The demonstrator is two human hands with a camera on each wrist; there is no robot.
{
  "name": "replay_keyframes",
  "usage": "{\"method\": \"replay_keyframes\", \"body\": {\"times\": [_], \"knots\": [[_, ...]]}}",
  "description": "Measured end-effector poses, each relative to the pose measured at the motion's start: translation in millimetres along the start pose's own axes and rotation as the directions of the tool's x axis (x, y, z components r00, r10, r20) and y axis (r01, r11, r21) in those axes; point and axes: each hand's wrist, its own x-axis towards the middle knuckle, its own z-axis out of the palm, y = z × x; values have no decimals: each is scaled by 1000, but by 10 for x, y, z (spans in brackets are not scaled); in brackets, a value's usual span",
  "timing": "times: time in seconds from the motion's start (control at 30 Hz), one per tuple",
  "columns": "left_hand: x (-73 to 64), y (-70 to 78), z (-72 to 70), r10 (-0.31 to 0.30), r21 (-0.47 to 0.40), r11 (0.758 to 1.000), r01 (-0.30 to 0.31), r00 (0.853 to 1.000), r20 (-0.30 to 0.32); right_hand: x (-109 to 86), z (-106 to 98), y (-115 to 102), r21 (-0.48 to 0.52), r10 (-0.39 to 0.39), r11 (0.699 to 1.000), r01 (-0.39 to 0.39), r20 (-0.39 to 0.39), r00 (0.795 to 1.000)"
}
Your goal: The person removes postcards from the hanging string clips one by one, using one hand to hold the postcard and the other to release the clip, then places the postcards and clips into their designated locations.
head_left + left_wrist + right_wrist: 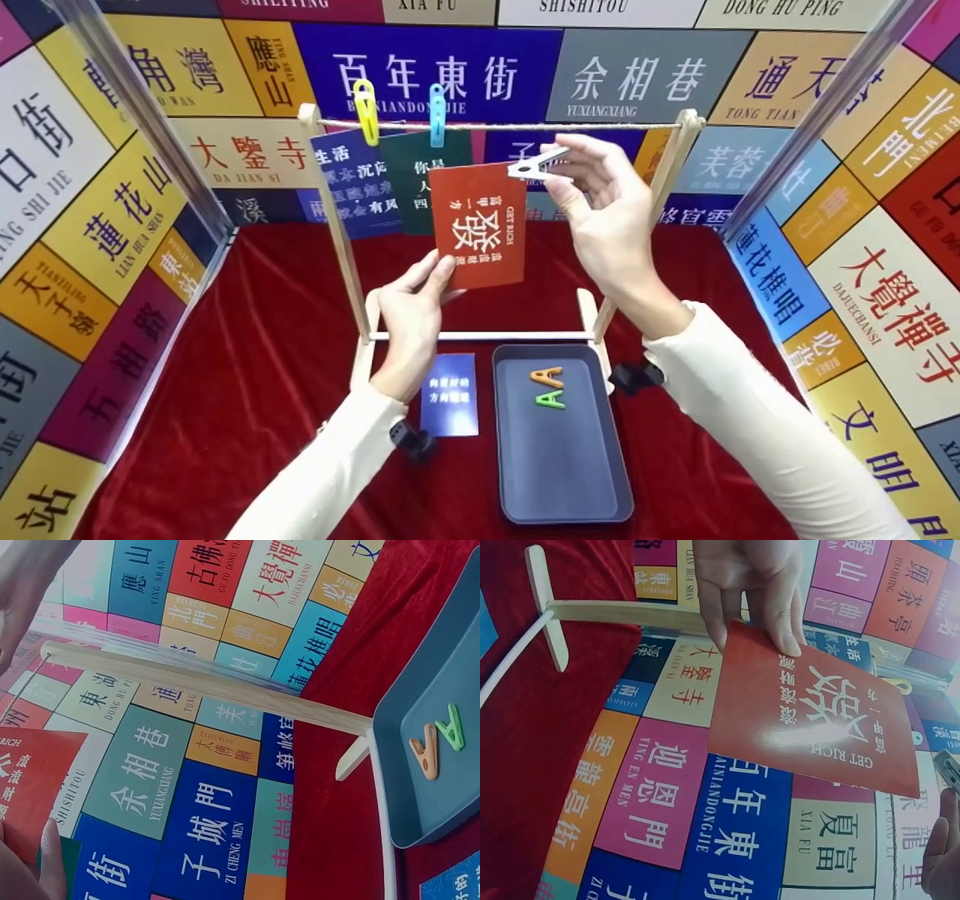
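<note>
My left hand pinches a red card near its lower left corner, thumb in front. My right hand holds a white clothespin between thumb and fingers, its tip overlapping the card's top right corner in the head view. In the right wrist view a small gap shows between the clothespin and the card. Behind the card, a rope runs across a wooden frame. A yellow clothespin and a blue clothespin hold a blue card and a dark green card there.
A grey tray holds an orange clothespin and a green clothespin. Left of it, another blue card lies on the red cloth. Printed panels surround the back and sides.
</note>
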Motion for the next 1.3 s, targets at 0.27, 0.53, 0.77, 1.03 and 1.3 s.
{"method": "replay_keyframes", "body": {"times": [0.27, 0.53, 0.77, 1.03, 1.3], "knots": [[-41, -13, -42, 2, 4, 1000, -2, 1000, -11, -124, -1, 17, 110, 40, 993, -37, -28, 999], [-110, -63, -100, 26, 1, 1000, -26, 1000, -2, -267, -29, 68, 127, 58, 990, -54, -30, 998], [-180, -142, -155, 19, 24, 1000, -19, 1000, 1, -363, -62, 121, 135, 72, 989, -68, -25, 997], [-228, -174, -176, 37, 24, 999, -37, 999, -2, -459, -93, 138, 125, 77, 989, -73, -28, 997], [-262, -215, -227, 64, 14, 998, -64, 998, 7, -543, -127, 175, 134, 70, 989, -67, -22, 997]]}}
